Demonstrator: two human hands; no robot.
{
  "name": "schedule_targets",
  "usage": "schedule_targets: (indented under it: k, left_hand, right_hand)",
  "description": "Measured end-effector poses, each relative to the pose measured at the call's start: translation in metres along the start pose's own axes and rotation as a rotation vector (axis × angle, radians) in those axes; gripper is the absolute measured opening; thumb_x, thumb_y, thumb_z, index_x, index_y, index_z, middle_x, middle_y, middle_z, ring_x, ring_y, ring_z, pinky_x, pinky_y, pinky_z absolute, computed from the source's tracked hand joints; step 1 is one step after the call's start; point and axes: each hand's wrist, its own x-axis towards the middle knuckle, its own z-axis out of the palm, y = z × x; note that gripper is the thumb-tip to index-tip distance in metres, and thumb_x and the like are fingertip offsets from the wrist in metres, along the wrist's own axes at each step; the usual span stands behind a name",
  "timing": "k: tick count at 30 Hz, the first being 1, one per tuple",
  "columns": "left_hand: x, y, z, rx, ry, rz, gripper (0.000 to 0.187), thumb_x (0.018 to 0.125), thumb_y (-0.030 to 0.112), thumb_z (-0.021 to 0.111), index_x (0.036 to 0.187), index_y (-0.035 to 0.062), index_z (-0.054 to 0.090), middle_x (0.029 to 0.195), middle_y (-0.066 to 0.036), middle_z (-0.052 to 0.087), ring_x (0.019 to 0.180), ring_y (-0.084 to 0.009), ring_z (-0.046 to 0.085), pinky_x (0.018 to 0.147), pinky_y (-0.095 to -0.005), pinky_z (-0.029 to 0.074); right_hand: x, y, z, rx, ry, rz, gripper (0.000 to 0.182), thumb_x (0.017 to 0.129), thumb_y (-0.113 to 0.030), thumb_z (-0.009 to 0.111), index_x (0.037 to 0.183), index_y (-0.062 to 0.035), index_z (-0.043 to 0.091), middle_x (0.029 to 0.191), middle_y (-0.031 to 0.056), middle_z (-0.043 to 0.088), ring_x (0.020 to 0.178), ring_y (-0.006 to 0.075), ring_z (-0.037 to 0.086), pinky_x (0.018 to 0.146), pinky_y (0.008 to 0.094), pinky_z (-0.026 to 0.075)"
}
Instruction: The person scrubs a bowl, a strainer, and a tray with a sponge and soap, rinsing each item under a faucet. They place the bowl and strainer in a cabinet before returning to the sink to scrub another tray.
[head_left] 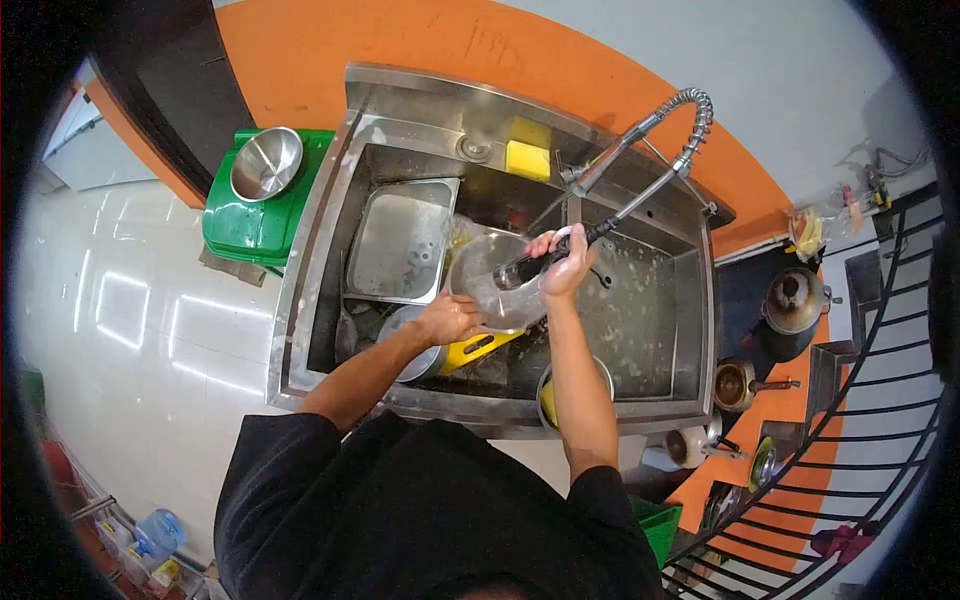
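Note:
Over the divider of the steel double sink [690, 330], my left hand [452, 318] grips the near rim of a clear round container [488, 312]. My right hand [567, 268] is wrapped around the black spray nozzle [602, 229] of a coiled-spring faucet [692, 120]. The nozzle's head points into the container's mouth. In the left basin lies a rectangular steel pan [405, 235]. A round metal lid or bowl [408, 350] and a yellow plastic piece with slots [480, 348] are just below my left hand.
A yellow sponge [528, 160] rests on the sink's back ledge. Left of the sink, a metal bowl [267, 163] sits on a green bin [235, 225]. A round pot [603, 372] partly shows under my right forearm. Pans [733, 385] and black railings [850, 405] line the right side.

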Motion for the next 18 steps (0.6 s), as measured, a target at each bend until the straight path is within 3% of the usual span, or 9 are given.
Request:
schedule_targets:
  k: [3, 5, 6, 10, 12, 13, 15, 16, 18]
  left_hand:
    - [-0.012, -0.002, 0.0, -0.08, 0.047, 0.055, 0.032, 0.087, 0.048, 0.062, 0.088, 0.0175, 0.071, 0.095, -0.003, 0.071, 0.098, -0.0212, 0.066, 0.09, -0.0519, 0.046]
    - [-0.023, -0.004, -0.01, -0.088, 0.177, -0.11, 0.033, 0.087, 0.048, 0.064, 0.082, 0.0157, 0.072, 0.085, -0.006, 0.071, 0.086, -0.0238, 0.069, 0.084, -0.0492, 0.05]
    - [-0.023, -0.002, -0.013, -0.163, 0.325, -0.087, 0.036, 0.087, 0.048, 0.065, 0.079, 0.0131, 0.073, 0.076, -0.009, 0.07, 0.077, -0.0284, 0.069, 0.077, -0.0434, 0.053]
    - [-0.034, 0.01, -0.041, -0.3, 0.18, -0.235, 0.036, 0.089, 0.044, 0.065, 0.088, 0.0098, 0.075, 0.081, -0.014, 0.071, 0.077, -0.0316, 0.069, 0.073, -0.0351, 0.054]
    - [-0.048, 0.015, -0.044, -0.715, 0.146, -0.452, 0.041, 0.092, 0.043, 0.063, 0.096, 0.0033, 0.074, 0.088, -0.016, 0.073, 0.08, -0.0286, 0.07, 0.073, -0.0355, 0.054]
    - [-0.054, 0.015, -0.047, -0.712, 0.143, -0.465, 0.041, 0.092, 0.043, 0.063, 0.096, 0.0033, 0.074, 0.088, -0.016, 0.073, 0.08, -0.0286, 0.07, 0.073, -0.0355, 0.054]
    - [-0.064, 0.015, -0.057, -1.221, 0.25, -0.711, 0.047, 0.095, 0.043, 0.061, 0.106, -0.0014, 0.071, 0.095, -0.013, 0.073, 0.084, -0.0244, 0.071, 0.074, -0.0344, 0.054]
    - [-0.065, 0.022, -0.076, -1.552, 0.295, -0.833, 0.056, 0.095, 0.05, 0.056, 0.111, -0.0026, 0.068, 0.095, -0.008, 0.072, 0.086, -0.023, 0.07, 0.08, -0.0375, 0.055]
    - [-0.076, 0.014, -0.079, -2.039, 0.252, -0.962, 0.07, 0.095, 0.061, 0.044, 0.136, 0.0052, 0.049, 0.127, -0.016, 0.059, 0.115, -0.0355, 0.058, 0.089, -0.0587, 0.05]
  right_hand:
    - [0.004, -0.005, -0.01, -0.041, 0.007, -0.07, 0.044, 0.099, -0.035, 0.044, 0.067, -0.0046, 0.043, 0.062, 0.0136, 0.052, 0.055, 0.0241, 0.051, 0.059, 0.0413, 0.048]
    - [0.003, -0.009, -0.019, -0.034, -0.018, -0.046, 0.043, 0.099, -0.034, 0.043, 0.069, -0.0042, 0.044, 0.064, 0.0146, 0.054, 0.058, 0.0245, 0.053, 0.062, 0.0425, 0.05]
    - [0.003, -0.007, -0.024, -0.065, -0.018, -0.039, 0.041, 0.099, -0.033, 0.043, 0.072, -0.0028, 0.047, 0.069, 0.0159, 0.057, 0.064, 0.0264, 0.057, 0.066, 0.0424, 0.052]
    - [0.012, -0.004, -0.029, -0.072, 0.019, -0.027, 0.036, 0.099, -0.03, 0.044, 0.078, -0.0016, 0.053, 0.076, 0.017, 0.062, 0.072, 0.0287, 0.062, 0.072, 0.0386, 0.052]
    - [0.021, -0.001, -0.038, -0.104, 0.029, -0.018, 0.035, 0.098, -0.03, 0.045, 0.079, -0.0017, 0.053, 0.077, 0.0169, 0.062, 0.072, 0.0283, 0.062, 0.072, 0.0387, 0.052]
    - [0.025, 0.002, -0.045, -0.142, 0.045, -0.015, 0.035, 0.098, -0.03, 0.046, 0.079, -0.0019, 0.054, 0.077, 0.0167, 0.062, 0.072, 0.0278, 0.062, 0.072, 0.0387, 0.052]
    - [0.032, 0.005, -0.053, -0.235, 0.007, -0.017, 0.032, 0.095, -0.028, 0.049, 0.08, -0.0009, 0.057, 0.08, 0.0158, 0.063, 0.075, 0.0265, 0.064, 0.075, 0.0369, 0.052]
    - [0.034, 0.009, -0.057, -0.255, 0.037, -0.002, 0.03, 0.094, -0.027, 0.05, 0.08, -0.0008, 0.058, 0.081, 0.0156, 0.064, 0.076, 0.0261, 0.064, 0.076, 0.0362, 0.052]
    - [0.036, 0.019, -0.065, -0.251, 0.087, 0.038, 0.027, 0.092, -0.025, 0.053, 0.081, -0.0009, 0.059, 0.083, 0.0154, 0.065, 0.078, 0.0255, 0.065, 0.077, 0.0355, 0.052]
